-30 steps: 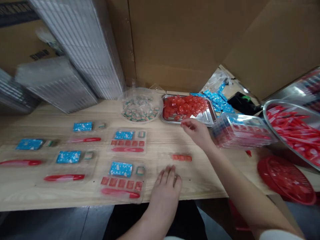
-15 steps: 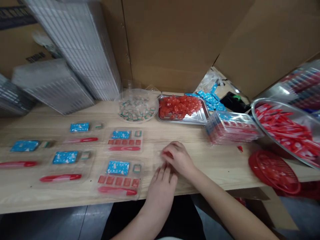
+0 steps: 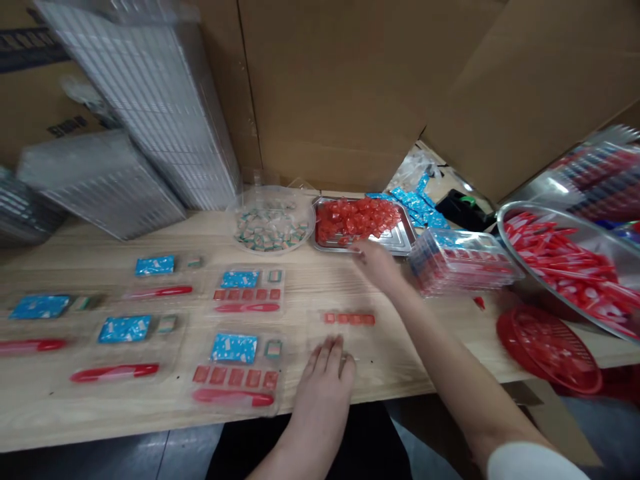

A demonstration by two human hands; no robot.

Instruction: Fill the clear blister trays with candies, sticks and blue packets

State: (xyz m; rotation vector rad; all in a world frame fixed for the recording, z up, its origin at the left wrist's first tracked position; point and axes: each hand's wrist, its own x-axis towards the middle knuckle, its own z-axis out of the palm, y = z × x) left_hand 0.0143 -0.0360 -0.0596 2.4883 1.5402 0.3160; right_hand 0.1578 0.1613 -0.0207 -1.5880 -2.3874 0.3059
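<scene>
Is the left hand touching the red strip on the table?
Apart. The head view shows a plain gap between the fingertips of the left hand and the red strip.

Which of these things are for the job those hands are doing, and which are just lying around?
For the job, it seems: right hand, left hand, steel tray of red pieces, clear plastic tray with red squares, filled clear tray, round bowl, steel bowl of red sticks.

Just lying around, it seems: cardboard, black object, red basket.

The right hand has moved up to the steel tray; the red packet row grew longer.
</scene>
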